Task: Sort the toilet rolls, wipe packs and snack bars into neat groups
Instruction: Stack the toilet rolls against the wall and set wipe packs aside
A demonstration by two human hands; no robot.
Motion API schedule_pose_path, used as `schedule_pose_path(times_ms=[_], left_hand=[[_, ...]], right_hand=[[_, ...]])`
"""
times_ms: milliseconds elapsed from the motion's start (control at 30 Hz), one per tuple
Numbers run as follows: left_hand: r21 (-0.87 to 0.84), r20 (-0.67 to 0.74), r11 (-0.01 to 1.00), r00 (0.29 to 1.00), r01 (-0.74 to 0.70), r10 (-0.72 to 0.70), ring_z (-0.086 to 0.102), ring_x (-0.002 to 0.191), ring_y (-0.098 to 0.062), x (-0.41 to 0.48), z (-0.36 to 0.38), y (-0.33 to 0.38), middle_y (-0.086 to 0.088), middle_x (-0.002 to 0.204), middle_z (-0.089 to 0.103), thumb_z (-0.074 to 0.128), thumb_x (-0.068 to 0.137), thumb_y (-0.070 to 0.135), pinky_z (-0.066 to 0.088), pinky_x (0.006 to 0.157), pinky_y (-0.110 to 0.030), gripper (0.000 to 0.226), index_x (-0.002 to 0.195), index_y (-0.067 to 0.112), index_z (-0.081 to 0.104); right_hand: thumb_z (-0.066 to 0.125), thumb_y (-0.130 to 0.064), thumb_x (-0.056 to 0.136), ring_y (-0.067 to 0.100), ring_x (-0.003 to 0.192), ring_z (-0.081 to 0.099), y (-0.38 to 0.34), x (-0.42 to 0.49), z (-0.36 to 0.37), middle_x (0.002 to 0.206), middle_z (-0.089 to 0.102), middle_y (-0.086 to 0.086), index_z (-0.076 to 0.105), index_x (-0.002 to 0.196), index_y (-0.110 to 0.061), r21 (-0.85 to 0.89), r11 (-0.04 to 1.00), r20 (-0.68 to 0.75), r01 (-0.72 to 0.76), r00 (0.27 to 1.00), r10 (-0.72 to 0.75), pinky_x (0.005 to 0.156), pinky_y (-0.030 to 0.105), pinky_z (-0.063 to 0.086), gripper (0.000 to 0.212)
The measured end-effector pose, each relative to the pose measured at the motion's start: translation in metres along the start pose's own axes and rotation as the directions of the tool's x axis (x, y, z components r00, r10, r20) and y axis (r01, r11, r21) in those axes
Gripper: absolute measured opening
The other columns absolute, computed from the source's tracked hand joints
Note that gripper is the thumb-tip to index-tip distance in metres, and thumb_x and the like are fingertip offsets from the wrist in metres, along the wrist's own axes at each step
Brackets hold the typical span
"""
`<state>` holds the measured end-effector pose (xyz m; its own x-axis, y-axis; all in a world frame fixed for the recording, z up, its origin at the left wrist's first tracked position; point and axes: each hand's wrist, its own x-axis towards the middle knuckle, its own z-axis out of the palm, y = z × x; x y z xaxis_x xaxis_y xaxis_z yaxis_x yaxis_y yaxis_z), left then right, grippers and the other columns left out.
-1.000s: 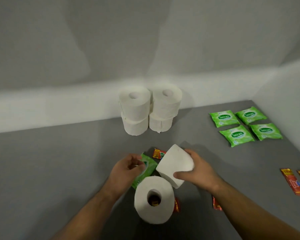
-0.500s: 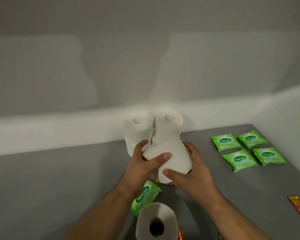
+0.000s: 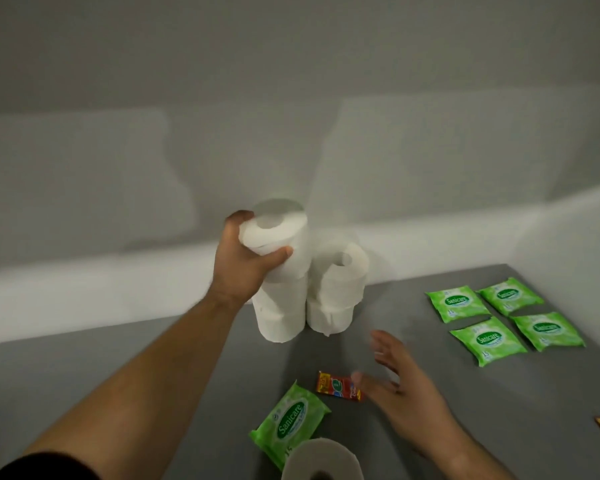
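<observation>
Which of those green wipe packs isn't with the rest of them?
The wipe pack near the bottom edge, beside the right hand. It lies alone and askew, while the other four sit in a tidy two-by-two block to the right.

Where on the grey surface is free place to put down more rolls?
Bare surface lies left of the roll stacks. Another strip separates them from the four wipe packs. Near the loose wipe pack and snack bar it is crowded.

right hand (image 3: 400, 393) off, roll (image 3: 278, 237) lifted onto stack (image 3: 284, 306)
</observation>
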<state>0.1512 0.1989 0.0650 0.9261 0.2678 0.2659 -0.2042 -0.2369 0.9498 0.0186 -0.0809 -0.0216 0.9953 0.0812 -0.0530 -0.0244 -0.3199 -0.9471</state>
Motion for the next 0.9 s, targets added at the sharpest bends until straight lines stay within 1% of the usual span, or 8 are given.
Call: schedule_pose_path(times_ms=[67, 167, 267, 400, 600, 667, 800, 900], left_hand=[[0.077, -0.017, 0.996, 0.999, -0.047, 0.049, 0.059, 0.119, -0.005, 0.012, 0.002, -0.005, 0.010, 0.132, 0.056, 0.099, 0.061, 0.033, 0.052, 0.101, -0.028, 0.092, 0.137, 0.031, 0.047], [0.138, -0.005, 0.989, 0.998, -0.055, 0.056, 0.056, 0.120, -0.008, 0.020, 0.005, -0.019, 0.009, 0.135, 0.052, 0.098, 0.062, 0.034, 0.048, 0.109, -0.032, 0.095, 0.140, 0.028, 0.045], [0.177, 0.027, 0.984, 0.999, -0.035, 0.031, 0.053, 0.126, -0.015, 0.022, 0.009, -0.035, 0.007, 0.138, 0.051, 0.097, 0.063, 0.039, 0.048, 0.112, -0.038, 0.098, 0.143, 0.028, 0.041], [0.177, 0.052, 0.984, 0.999, -0.021, 0.012, 0.052, 0.130, -0.016, 0.026, 0.011, -0.043, 0.006, 0.142, 0.049, 0.096, 0.064, 0.041, 0.047, 0.114, -0.041, 0.104, 0.148, 0.026, 0.035], [0.135, 0.107, 0.987, 0.989, 0.082, -0.097, 0.038, 0.142, -0.015, 0.025, 0.009, -0.043, 0.004, 0.159, 0.032, 0.101, 0.061, 0.035, 0.036, 0.115, -0.032, 0.147, 0.162, 0.022, -0.005], [0.109, 0.143, 0.984, 0.978, 0.138, -0.153, 0.035, 0.141, -0.012, 0.010, 0.006, -0.050, 0.010, 0.153, 0.032, 0.100, 0.062, 0.035, 0.035, 0.112, -0.033, 0.152, 0.161, 0.025, -0.015], [0.141, 0.174, 0.973, 0.963, 0.182, -0.205, 0.031, 0.133, -0.001, -0.051, 0.000, -0.071, 0.026, 0.140, 0.028, 0.093, 0.065, 0.055, 0.033, 0.107, -0.030, 0.138, 0.162, 0.034, -0.003], [0.239, 0.262, 0.943, 0.919, 0.233, -0.294, 0.033, 0.140, -0.003, -0.109, -0.007, -0.086, 0.026, 0.153, 0.031, 0.083, 0.058, 0.078, 0.035, 0.112, -0.035, 0.125, 0.158, 0.042, 0.018]], right_hand=[[0.085, -0.030, 0.080, -0.012, 0.121, 0.052, 0.004, -0.004, 0.001, 0.136, 0.058, -0.018, 0.046, 0.136, -0.048, -0.006, 1.000, 0.020, -0.026, 0.999, 0.026, 0.090, 0.014, 0.047, 0.071], [0.085, -0.035, 0.079, -0.002, 0.129, 0.051, 0.007, -0.009, 0.003, 0.137, 0.058, -0.015, 0.046, 0.141, -0.041, -0.007, 0.998, 0.024, -0.055, 0.998, 0.055, 0.100, 0.025, 0.048, 0.074], [0.082, -0.055, 0.076, -0.003, 0.132, 0.048, 0.010, -0.014, 0.002, 0.139, 0.055, -0.021, 0.042, 0.143, -0.049, -0.033, 0.996, 0.058, -0.083, 0.995, 0.085, 0.107, 0.035, 0.047, 0.078], [0.071, -0.084, 0.059, -0.007, 0.130, 0.045, 0.016, -0.016, 0.001, 0.140, 0.051, -0.027, 0.036, 0.140, -0.060, -0.062, 0.992, 0.091, -0.111, 0.989, 0.116, 0.108, 0.035, 0.044, 0.091], [0.073, -0.080, 0.062, -0.012, 0.123, 0.050, 0.020, -0.019, 0.005, 0.138, 0.053, -0.022, 0.040, 0.140, -0.056, -0.074, 0.991, 0.133, -0.111, 0.984, 0.120, 0.095, 0.017, 0.045, 0.088], [0.075, -0.073, 0.066, -0.010, 0.124, 0.051, 0.023, -0.021, 0.005, 0.140, 0.053, -0.020, 0.039, 0.144, -0.050, -0.071, 0.990, 0.144, -0.125, 0.980, 0.134, 0.098, 0.021, 0.046, 0.089], [0.076, -0.062, 0.076, 0.006, 0.131, 0.049, 0.029, -0.031, 0.004, 0.141, 0.053, -0.016, 0.037, 0.145, -0.047, -0.104, 0.981, 0.153, -0.161, 0.972, 0.176, 0.108, 0.040, 0.046, 0.080], [0.072, -0.055, 0.085, 0.010, 0.131, 0.049, 0.038, -0.041, 0.002, 0.142, 0.053, -0.014, 0.037, 0.146, -0.046, -0.171, 0.969, 0.150, -0.179, 0.967, 0.206, 0.109, 0.044, 0.046, 0.071]])
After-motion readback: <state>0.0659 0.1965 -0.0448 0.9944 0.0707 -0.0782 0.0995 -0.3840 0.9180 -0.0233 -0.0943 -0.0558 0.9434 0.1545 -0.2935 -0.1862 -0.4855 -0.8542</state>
